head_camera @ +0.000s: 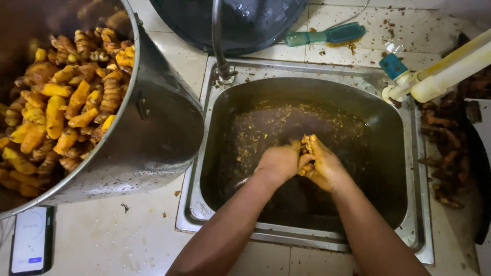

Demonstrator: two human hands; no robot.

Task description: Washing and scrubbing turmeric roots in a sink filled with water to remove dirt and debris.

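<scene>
A knobbly piece of turmeric root [307, 144], orange-yellow with brown, muddy skin, sits pressed between both hands just above the murky water in the middle of the steel sink [317, 84]. The left hand [279, 162] is clenched against its left side, fingers curled inward, and the right hand [323, 164] wraps its stained, yellowed fingers around the root from the right, so only the ridged top of the piece shows. The water beneath is dark brown with flecks of yellow peel floating toward the sink's far edge. A curved tap [218, 41] rises from the sink's far left corner. Just beside the sink's left rim leans a large metal pot [158, 128], heaped with ringed roots [61, 107] in bright orange and yellow. Past the far rim lies a teal scrubbing brush [325, 35] on the tiled counter, next to a dark round basin [245, 20]. White pipes [440, 74] cross the sink's far right corner, and dark peelings [445, 148] pile along its right edge. A phone [30, 240] lies at the counter's near left.
</scene>
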